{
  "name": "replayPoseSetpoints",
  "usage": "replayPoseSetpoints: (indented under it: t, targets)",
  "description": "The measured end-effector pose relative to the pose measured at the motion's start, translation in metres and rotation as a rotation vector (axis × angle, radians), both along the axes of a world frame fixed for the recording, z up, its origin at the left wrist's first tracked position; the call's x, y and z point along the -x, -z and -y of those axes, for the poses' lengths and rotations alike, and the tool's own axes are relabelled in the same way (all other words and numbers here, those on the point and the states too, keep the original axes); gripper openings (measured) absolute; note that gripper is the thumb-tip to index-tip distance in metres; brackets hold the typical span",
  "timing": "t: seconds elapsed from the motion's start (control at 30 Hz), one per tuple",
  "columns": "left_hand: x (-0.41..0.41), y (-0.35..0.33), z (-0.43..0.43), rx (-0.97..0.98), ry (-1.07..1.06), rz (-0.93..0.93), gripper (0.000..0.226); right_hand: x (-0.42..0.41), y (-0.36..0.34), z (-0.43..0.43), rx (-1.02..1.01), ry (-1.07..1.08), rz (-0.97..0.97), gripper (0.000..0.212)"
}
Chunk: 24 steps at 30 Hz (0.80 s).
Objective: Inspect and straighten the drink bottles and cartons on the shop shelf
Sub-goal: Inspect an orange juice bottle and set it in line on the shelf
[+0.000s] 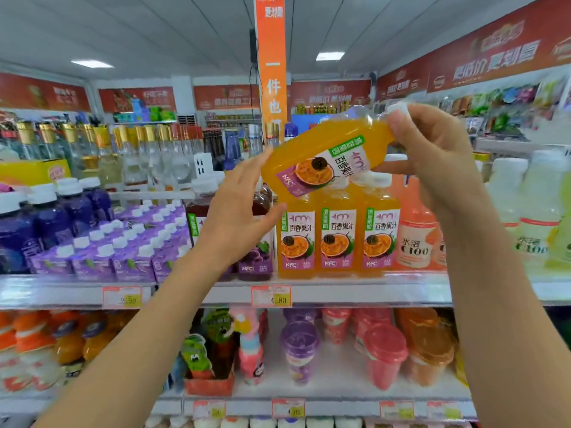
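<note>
right hand (432,156) pinches juice bottle (324,156) at neck; left hand (234,220), spread, perhaps touches its base.

The slanted juice bottle (309,143) is orange-yellow, its label (321,173) white and purple (a green strip along one edge); the cartons (133,261) are purple with white caps.

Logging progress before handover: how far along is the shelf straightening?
Looks done: three orange plastic juice bottles stand upright, labels forward, at the front of the shelf. In hand: a fourth orange juice bottle with a white cap, tilted, the right hand gripping its neck, the left hand with straight fingers at its base. Left: stand it upright on the shelf, then check the small purple cartons with white caps further left.
</note>
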<state>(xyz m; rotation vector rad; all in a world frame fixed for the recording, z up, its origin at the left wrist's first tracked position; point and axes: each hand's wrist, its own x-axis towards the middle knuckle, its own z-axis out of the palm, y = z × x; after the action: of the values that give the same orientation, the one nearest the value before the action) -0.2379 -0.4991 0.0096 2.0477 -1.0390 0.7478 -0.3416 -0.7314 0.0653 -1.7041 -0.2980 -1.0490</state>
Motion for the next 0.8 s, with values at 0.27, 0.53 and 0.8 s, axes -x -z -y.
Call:
replayPoseSetpoints:
  t: [0.27, 0.53, 0.8]
  targets:
    - [-0.035, -0.019, 0.009, -0.076, -0.062, -0.026, 0.086, -0.032, -0.021, 0.002, -0.198, 0.014, 0.016, 0.022]
    - [-0.058, -0.008, 0.013, -0.252, -0.182, 0.022, 0.094, -0.083, -0.042, -0.005, 0.058, 0.283, -0.087, 0.035]
    - [-0.068, 0.001, 0.012, -0.248, -0.136, 0.094, 0.076, -0.121, -0.062, -0.032, 0.47, 0.438, -0.389, 0.047]
